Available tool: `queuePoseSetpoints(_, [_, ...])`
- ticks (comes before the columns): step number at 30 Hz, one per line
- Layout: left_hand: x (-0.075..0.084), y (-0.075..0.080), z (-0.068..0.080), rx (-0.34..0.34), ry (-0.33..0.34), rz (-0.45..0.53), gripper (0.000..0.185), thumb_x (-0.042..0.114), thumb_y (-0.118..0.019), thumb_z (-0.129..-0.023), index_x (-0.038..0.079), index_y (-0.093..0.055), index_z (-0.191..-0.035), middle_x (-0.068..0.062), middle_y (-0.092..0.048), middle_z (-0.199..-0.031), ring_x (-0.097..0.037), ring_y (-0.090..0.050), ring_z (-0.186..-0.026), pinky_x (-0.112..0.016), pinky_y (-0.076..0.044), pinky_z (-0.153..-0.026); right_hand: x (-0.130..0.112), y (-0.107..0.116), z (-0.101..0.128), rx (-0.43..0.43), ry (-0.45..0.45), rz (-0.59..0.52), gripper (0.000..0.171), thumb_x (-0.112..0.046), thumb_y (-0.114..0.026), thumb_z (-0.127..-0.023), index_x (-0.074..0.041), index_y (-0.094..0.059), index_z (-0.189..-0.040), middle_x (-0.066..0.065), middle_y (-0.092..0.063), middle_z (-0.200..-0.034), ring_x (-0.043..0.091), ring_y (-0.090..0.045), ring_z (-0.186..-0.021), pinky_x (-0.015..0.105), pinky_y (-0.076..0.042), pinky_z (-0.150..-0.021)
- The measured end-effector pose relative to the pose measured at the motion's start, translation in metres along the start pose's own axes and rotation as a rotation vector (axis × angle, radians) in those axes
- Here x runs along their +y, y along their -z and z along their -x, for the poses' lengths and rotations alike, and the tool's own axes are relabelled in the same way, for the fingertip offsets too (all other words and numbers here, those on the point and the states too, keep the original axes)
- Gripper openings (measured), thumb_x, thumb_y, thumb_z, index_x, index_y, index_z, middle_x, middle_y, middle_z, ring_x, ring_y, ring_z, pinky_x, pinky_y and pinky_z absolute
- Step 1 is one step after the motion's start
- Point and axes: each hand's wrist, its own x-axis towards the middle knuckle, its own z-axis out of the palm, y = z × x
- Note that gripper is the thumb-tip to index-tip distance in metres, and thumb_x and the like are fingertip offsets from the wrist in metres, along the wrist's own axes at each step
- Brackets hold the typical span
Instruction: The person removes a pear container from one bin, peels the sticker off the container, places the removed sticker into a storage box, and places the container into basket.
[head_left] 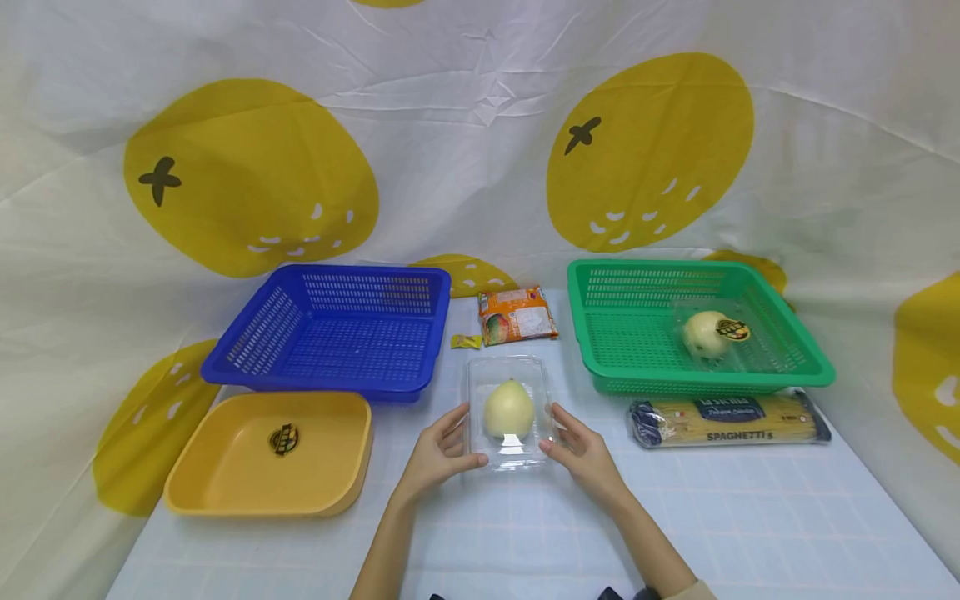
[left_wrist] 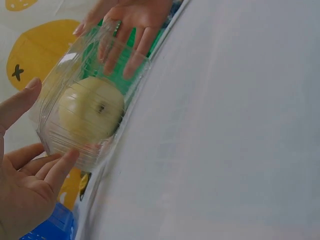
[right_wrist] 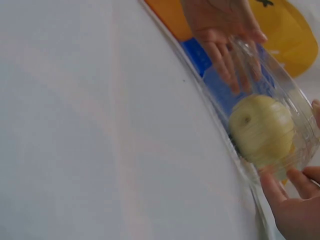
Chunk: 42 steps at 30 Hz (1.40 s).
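Observation:
A clear plastic clamshell box (head_left: pixel 480 373) with one pale yellow pear (head_left: pixel 510 410) inside is held between both hands. My left hand (head_left: pixel 437 454) grips the box's left side, thumb at the near corner and fingers along the edge. On the opposite side my right hand (head_left: pixel 588 460) holds it likewise, thumb near the front corner. Through the clear plastic in the left wrist view, the pear (left_wrist: pixel 92 110) shows its dark dimple, and fingers of the left hand (left_wrist: pixel 32 187) reach under the box. The right wrist view shows the right hand (right_wrist: pixel 297 205) at the box's end.
A blue basket (head_left: pixel 360 337) stands back left, with a yellow basin (head_left: pixel 225 467) before it holding a black-and-gold sticker (head_left: pixel 284 439). The green basket (head_left: pixel 622 333) at right holds another boxed pear (head_left: pixel 705 335). Spaghetti (head_left: pixel 731 423), an orange packet (head_left: pixel 517 317) and a small yellow sachet (head_left: pixel 466 342) lie nearby.

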Motion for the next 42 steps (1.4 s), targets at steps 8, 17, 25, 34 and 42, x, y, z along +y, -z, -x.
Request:
queuePoseSetpoints(8, [0.003, 0.0, 0.003, 0.019, -0.019, -0.017, 0.083, 0.007, -0.082, -0.07, -0.009, -0.038, -0.138, -0.027, -0.036, -0.143, -0.042, -0.039, -0.128, -0.041, -0.041, -0.098, -0.003, -0.002, 0.003, 0.007, 0.009, 0.021, 0.069, -0.012, -0.067, -0.087, 0.001, -0.031, -0.144, 0.018, -0.033, -0.148, 0.041, -0.035, -0.132, 0.036, -0.041, -0.1])
queuePoseSetpoints(17, [0.013, -0.002, 0.007, 0.062, -0.025, 0.024, 0.079, 0.003, -0.08, -0.07, -0.01, -0.039, -0.136, -0.025, -0.039, -0.141, -0.039, -0.042, -0.127, -0.033, -0.042, -0.097, -0.013, -0.004, 0.006, 0.031, 0.067, 0.002, 0.068, -0.006, -0.067, -0.085, 0.004, -0.032, -0.143, 0.021, -0.034, -0.147, 0.042, -0.038, -0.129, 0.031, -0.043, -0.097])
queuePoseSetpoints(25, [0.031, 0.003, 0.005, 0.057, -0.055, 0.031, 0.079, 0.002, -0.08, -0.071, -0.009, -0.039, -0.137, -0.023, -0.04, -0.142, -0.039, -0.043, -0.126, -0.032, -0.043, -0.096, -0.028, -0.002, 0.004, 0.024, 0.141, -0.002, 0.065, -0.002, -0.065, -0.086, 0.006, -0.033, -0.142, 0.024, -0.035, -0.145, 0.044, -0.042, -0.125, 0.018, -0.045, -0.092])
queuePoseSetpoints(34, [0.053, 0.013, 0.001, 0.023, -0.135, 0.071, 0.075, -0.003, -0.077, -0.072, -0.013, -0.038, -0.136, -0.026, -0.038, -0.142, -0.036, -0.037, -0.131, -0.036, -0.04, -0.099, -0.049, 0.0, -0.003, -0.031, 0.18, -0.055, 0.068, 0.002, -0.066, -0.084, 0.008, -0.031, -0.142, 0.024, -0.033, -0.146, 0.045, -0.038, -0.127, 0.021, -0.047, -0.091])
queuePoseSetpoints(42, [0.068, 0.024, 0.002, 0.045, -0.142, 0.037, 0.074, -0.003, -0.076, -0.072, -0.012, -0.039, -0.136, -0.024, -0.039, -0.141, -0.036, -0.038, -0.13, -0.037, -0.04, -0.098, -0.065, -0.002, -0.011, -0.054, 0.159, -0.035, 0.071, -0.003, -0.07, -0.082, 0.004, -0.034, -0.143, 0.021, -0.034, -0.147, 0.044, -0.038, -0.128, 0.023, -0.047, -0.091])
